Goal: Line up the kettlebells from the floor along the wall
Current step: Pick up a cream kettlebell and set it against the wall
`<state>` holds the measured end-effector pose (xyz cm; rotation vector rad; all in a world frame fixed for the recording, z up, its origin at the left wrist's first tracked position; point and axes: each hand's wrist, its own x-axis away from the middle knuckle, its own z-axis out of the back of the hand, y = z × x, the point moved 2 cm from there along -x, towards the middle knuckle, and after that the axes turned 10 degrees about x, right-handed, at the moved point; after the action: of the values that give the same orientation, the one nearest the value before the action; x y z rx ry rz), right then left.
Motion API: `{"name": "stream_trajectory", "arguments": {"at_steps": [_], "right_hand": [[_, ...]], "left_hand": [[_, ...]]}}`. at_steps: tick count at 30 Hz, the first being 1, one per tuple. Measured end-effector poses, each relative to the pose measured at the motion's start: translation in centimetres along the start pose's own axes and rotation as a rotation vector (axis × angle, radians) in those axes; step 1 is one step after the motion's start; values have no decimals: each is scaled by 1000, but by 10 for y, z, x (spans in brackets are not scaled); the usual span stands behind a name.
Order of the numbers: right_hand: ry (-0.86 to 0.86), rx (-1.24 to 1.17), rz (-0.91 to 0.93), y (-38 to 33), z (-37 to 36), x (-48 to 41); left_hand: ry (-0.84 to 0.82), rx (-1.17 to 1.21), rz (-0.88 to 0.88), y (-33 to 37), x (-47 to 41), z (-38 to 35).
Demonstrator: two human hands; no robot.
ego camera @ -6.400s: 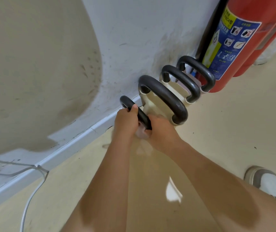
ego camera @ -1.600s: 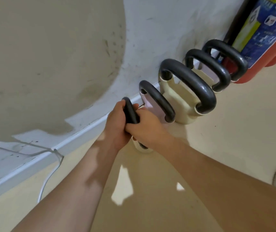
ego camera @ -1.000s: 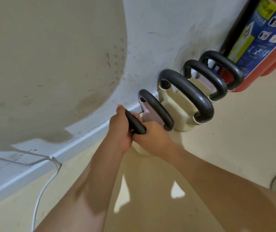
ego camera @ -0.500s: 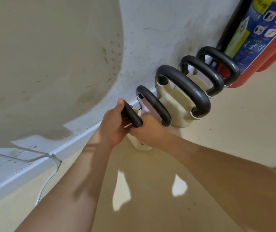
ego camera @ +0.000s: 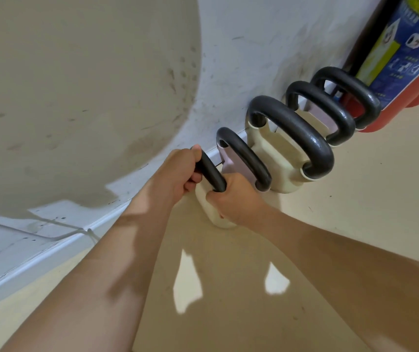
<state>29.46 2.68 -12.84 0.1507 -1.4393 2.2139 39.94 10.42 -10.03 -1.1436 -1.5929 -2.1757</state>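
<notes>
Several kettlebells with black handles stand in a row along the white wall (ego camera: pixel 254 34). The nearest one is a small cream kettlebell (ego camera: pixel 209 208); my left hand (ego camera: pixel 177 171) and my right hand (ego camera: pixel 236 196) both grip its black handle. Its body sits low at the floor, mostly hidden under my hands. Just behind it stands a pale pink kettlebell (ego camera: pixel 236 163), then a larger cream kettlebell (ego camera: pixel 277 153), then two more kettlebells (ego camera: pixel 330 115) by the extinguisher.
A red fire extinguisher (ego camera: pixel 411 59) with a blue label leans at the far end of the row. A white cable (ego camera: pixel 83 229) runs along the white baseboard (ego camera: pixel 38 257) at the left. The beige floor spreads to the right and front.
Both hands have kept their grip on the small cream kettlebell's handle. It has shifted slightly nearer the pink kettlebell and the wall; the row behind it has stayed put.
</notes>
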Motion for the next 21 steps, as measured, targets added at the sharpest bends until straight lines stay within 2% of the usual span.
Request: {"name": "stream_trajectory", "arguments": {"at_steps": [5, 7, 11, 16, 21], "right_hand": [[101, 59, -1, 1, -15, 2], [60, 48, 16, -3, -13, 5], [-144, -12, 94, -12, -2, 15], [-91, 125, 183, -1, -1, 38], [-50, 179, 158, 9, -1, 87]], "left_hand": [[40, -62, 11, 1, 4, 4], [89, -130, -32, 1, 11, 0], [167, -293, -127, -5, 36, -6], [19, -322, -147, -32, 82, 1], [-86, -416, -152, -75, 130, -4]]}}
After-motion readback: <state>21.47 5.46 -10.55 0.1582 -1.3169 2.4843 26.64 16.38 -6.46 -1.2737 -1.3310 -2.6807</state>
